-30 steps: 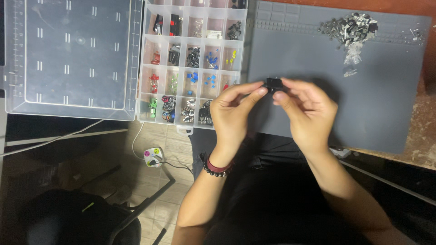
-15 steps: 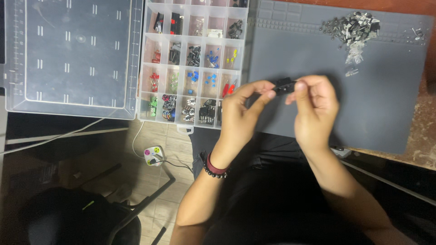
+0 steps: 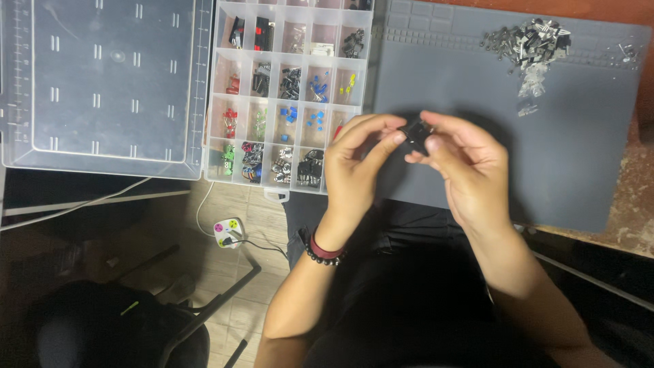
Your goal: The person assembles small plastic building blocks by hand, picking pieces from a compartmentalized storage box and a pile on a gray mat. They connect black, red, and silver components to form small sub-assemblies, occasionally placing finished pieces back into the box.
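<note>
Both my hands meet over the near part of a grey work mat (image 3: pixel 572 136). Between their fingertips is a small black component (image 3: pixel 416 131). My left hand (image 3: pixel 355 165), with a dark bead bracelet at the wrist, pinches it from the left. From the right, my right hand (image 3: pixel 464 167) grips it with thumb and forefinger. The part is mostly hidden by the fingers, so I cannot make out its details.
A clear compartment box (image 3: pixel 289 95) of small coloured electronic parts lies left of the mat, its open lid (image 3: pixel 102 82) flat further left. A pile of dark metal-legged parts (image 3: pixel 531 42) sits at the mat's far right. Below the table's edge are a cable and a small socket (image 3: pixel 228 230).
My hands, still holding the small black part, have shifted slightly right and back left; the fingers have turned the part between them.
</note>
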